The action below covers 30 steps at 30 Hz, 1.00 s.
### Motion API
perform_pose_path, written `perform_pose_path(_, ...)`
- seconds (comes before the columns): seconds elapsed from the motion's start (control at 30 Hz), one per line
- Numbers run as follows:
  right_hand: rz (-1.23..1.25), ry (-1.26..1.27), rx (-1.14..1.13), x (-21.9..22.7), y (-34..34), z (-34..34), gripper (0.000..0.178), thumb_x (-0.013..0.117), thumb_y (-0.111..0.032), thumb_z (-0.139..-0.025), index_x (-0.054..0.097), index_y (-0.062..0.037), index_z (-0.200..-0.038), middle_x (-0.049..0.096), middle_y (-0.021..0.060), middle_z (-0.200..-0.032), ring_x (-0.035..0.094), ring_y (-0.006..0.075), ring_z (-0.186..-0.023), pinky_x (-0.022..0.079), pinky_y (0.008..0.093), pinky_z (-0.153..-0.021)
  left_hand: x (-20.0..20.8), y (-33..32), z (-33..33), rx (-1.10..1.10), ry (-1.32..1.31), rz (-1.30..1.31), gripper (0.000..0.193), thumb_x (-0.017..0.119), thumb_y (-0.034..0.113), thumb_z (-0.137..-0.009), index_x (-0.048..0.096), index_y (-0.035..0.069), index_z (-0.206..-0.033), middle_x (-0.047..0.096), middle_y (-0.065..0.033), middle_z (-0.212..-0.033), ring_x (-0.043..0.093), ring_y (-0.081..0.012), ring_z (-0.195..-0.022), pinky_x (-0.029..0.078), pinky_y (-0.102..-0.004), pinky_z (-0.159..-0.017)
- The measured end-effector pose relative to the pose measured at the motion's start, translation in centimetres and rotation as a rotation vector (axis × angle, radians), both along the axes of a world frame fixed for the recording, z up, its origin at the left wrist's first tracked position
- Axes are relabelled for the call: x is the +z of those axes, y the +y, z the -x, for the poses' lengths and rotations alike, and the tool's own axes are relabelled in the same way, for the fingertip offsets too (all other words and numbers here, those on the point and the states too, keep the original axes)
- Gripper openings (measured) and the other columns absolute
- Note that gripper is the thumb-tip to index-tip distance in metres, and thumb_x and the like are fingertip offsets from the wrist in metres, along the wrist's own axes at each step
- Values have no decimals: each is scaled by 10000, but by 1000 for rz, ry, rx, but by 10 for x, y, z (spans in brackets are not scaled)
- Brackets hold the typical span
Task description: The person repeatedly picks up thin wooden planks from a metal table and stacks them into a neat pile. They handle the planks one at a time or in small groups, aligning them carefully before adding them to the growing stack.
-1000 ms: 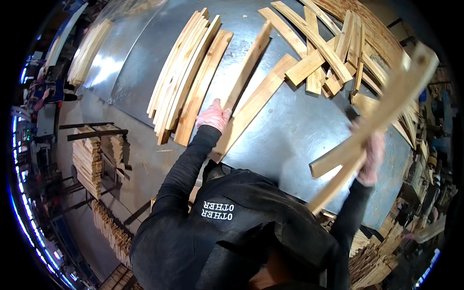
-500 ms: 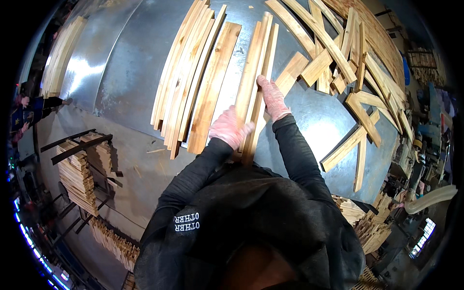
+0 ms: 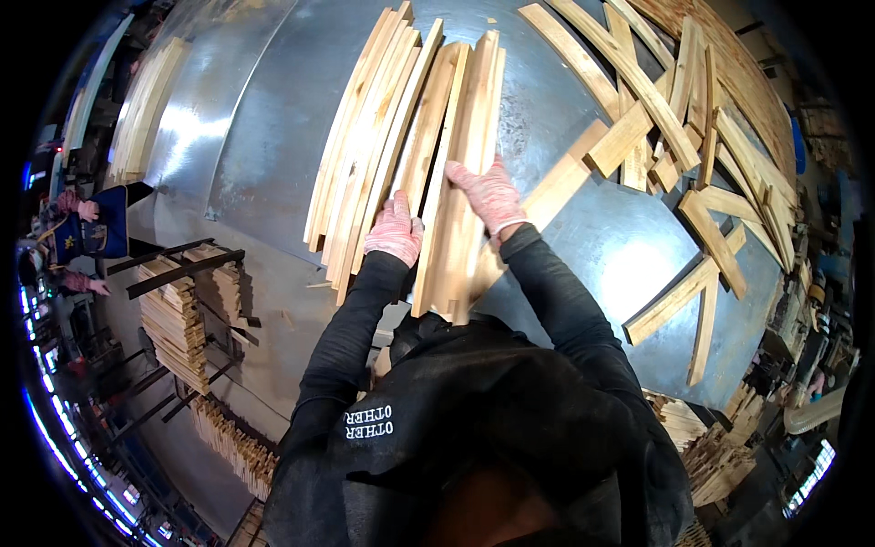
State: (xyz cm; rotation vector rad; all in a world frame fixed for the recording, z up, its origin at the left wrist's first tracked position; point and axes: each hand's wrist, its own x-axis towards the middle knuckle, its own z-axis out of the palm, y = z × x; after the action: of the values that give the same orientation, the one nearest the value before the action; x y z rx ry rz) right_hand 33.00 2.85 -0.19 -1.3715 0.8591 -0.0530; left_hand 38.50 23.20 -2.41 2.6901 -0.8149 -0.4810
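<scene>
My right hand [image 3: 492, 193], in a pink-and-white glove, grips the right side of a small bundle of long wooden strips [image 3: 467, 137]. Its thumb lies across their top. My left hand [image 3: 396, 232], gloved alike, is closed on a wooden strip [image 3: 427, 137] between that bundle and a row of strips to the left; part of its fingers is hidden. The row of pale wooden strips [image 3: 369, 137] stands side by side, lengthwise, with uneven ends. All of these rest on a grey metal table [image 3: 273, 118], their near ends close to my body.
Loose wooden pieces [image 3: 638, 91] lie crisscrossed at the far right, and one slanting board [image 3: 556, 178] reaches toward my right forearm. Another strip stack [image 3: 146, 109] sits at the table's far left. Racked wood [image 3: 173, 314] stands on the floor at left, near a co-worker's gloved hands [image 3: 87, 210].
The strips between my hands have moved left against the row. My left hand has shifted from the bundle to the strip beside the row. The co-worker at left has moved closer.
</scene>
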Motion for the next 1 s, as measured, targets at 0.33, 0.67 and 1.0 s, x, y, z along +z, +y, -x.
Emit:
perform_pose_path(0.33, -121, -53, -75, -26, 37, -31, 965, 816, -295, -767, 249, 91, -1446, 601, 175, -1219, 564, 224, -1139, 420, 280, -1001, 104, 22, 15, 56, -261, 490, 578, 661, 318, -869, 515, 6, -1334, 668, -214, -1003, 669, -361, -838, 544, -428, -742)
perform_pose_path(0.67, -397, -199, -264, -13, -8, 20, 558, 770, -293, -829, 528, 22, -1222, 637, 89, -1057, 611, 181, -942, 508, 300, -829, 80, -62, 32, 33, 661, 34, 1025, 764, 304, -785, 125, 1, -1527, 519, -240, -1294, 520, -336, -1209, 424, -378, -1036)
perform_pose_path(1.0, 85, 150, -34, -47, 7, -21, 857, 738, -415, -778, 396, 97, -1373, 629, 235, -1187, 622, 327, -1091, 460, 350, -959, 129, 58, -6, 331, 1569, 920, 693, 723, 249, -744, 491, -85, -1305, 635, -163, -1153, 665, -269, -987, 528, -385, -908)
